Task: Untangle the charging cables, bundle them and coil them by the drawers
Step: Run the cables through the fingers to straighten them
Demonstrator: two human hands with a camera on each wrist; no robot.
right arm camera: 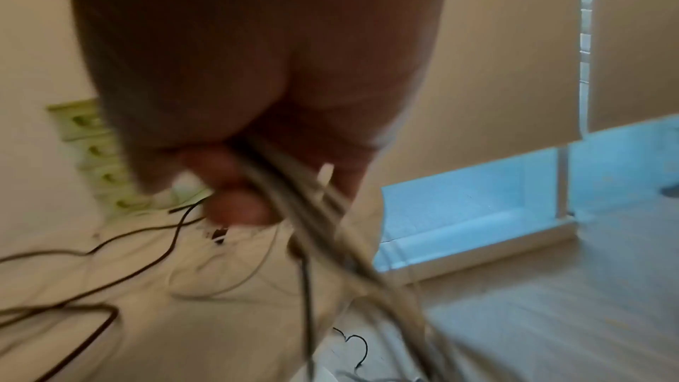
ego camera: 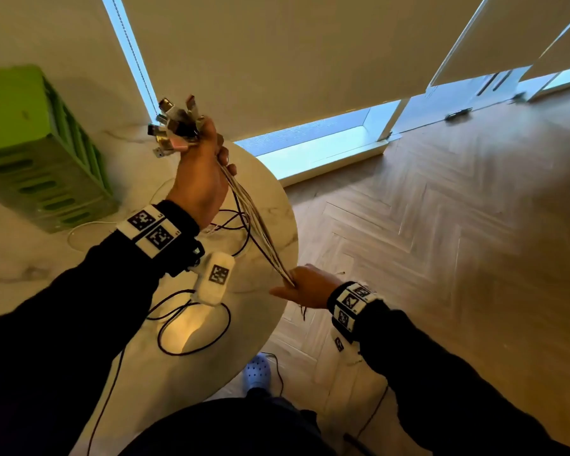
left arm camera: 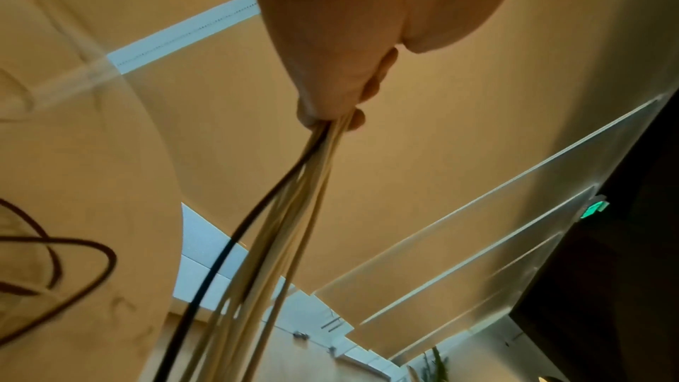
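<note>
My left hand [ego camera: 204, 159] is raised above the round marble table [ego camera: 270, 205] and grips a bundle of charging cables [ego camera: 257, 222] just below their plugs [ego camera: 175, 126], which fan out above the fist. The white and dark cables run taut down to my right hand [ego camera: 301, 284] at the table's right edge, where its fingers pinch the bundle. In the left wrist view the cables [left arm camera: 279, 214] leave the fist [left arm camera: 330, 92] downward. The right wrist view, blurred, has fingers [right arm camera: 235, 185] curled round the strands [right arm camera: 312, 214]. Loose dark cable loops [ego camera: 191, 324] lie on the table.
A green plastic drawer unit [ego camera: 40, 153] stands at the table's back left. A white cable [ego camera: 89, 225] lies in front of it. Wooden herringbone floor [ego camera: 441, 225] spreads to the right, with window blinds behind. A foot in a light clog [ego camera: 257, 373] shows under the table edge.
</note>
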